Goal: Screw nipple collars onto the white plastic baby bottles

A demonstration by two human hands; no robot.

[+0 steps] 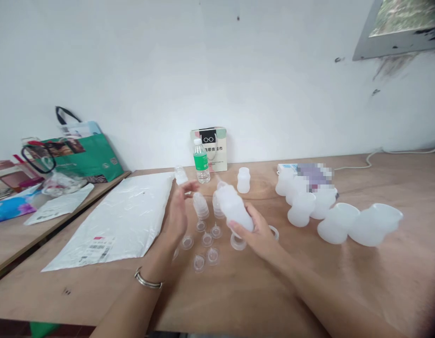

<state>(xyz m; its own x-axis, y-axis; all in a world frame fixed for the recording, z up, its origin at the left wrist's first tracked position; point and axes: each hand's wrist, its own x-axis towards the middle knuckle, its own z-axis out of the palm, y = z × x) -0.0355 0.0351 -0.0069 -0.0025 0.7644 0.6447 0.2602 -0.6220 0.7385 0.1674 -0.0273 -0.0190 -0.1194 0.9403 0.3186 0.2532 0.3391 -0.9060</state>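
Note:
My right hand (254, 230) is wrapped around a milky white bottle (234, 206), which is tilted with its narrow, pointed top up and to the left. To the left of the bottle, my left hand (180, 209) is raised and slightly blurred, its fingers apart and nothing visible in them. Between and below my hands lie several small clear nipple-shaped pieces (206, 238). Stacked clear caps (200, 205) stand just behind those. A translucent ring (238, 242) lies under the held bottle, and another ring (274, 232) shows beyond my right hand.
Several open white bottles (337, 223) stand at the right, near a box and a pixelated patch. Another white bottle (243, 180) stands at the back, right of a water bottle (202, 162) and paper bag (219, 157). A white mailer (122, 218) lies left; a green bag (90, 157) stands beyond.

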